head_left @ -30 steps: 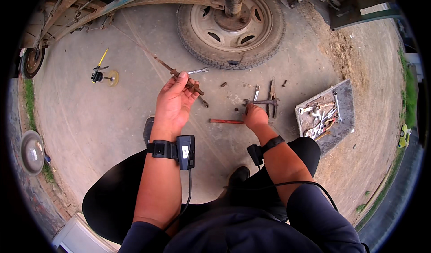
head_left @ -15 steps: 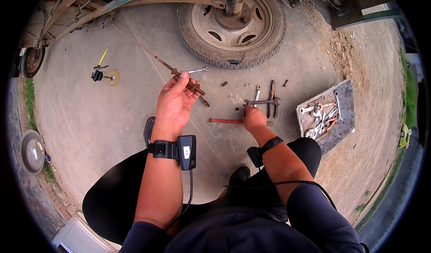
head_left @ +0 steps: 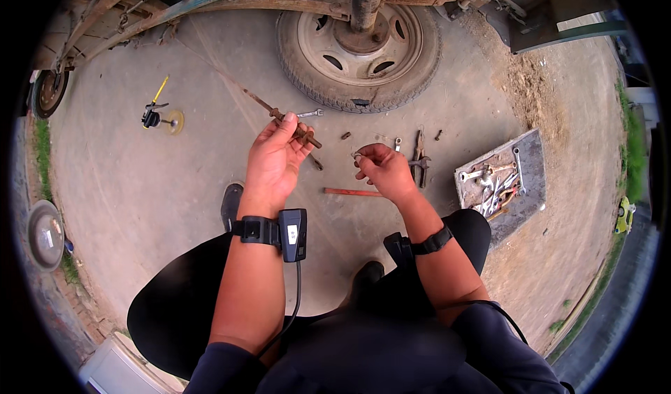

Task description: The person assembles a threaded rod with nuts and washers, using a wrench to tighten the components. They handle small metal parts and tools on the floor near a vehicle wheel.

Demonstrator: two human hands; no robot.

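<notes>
My left hand (head_left: 274, 158) is closed around a rusty metal rod (head_left: 299, 135) with thicker collars along it; a thin rusty length runs from it up toward the vehicle's frame. To its right, my right hand (head_left: 386, 172) pinches a small ring-like metal piece (head_left: 356, 154), possibly a nut or washer, too small to tell exactly. Beneath that hand lie a red-handled tool (head_left: 349, 191), its far end hidden, and a dark open-ended wrench (head_left: 421, 162), partly covered. Pliers (head_left: 419, 142) and a shiny wrench (head_left: 398, 144) lie just beyond.
A wheel (head_left: 360, 52) and its axle stand ahead under the vehicle frame. A metal tray (head_left: 535, 177) of wrenches sits at right. Another wrench (head_left: 311, 113) and small rusty pieces (head_left: 346, 135) lie on the concrete. A yellow-and-black tool (head_left: 152, 114) is at left.
My right hand has lifted from the dark wrench and moved left and up, now pinching a small ring-like piece. My left hand still holds the rod, nearly in place.
</notes>
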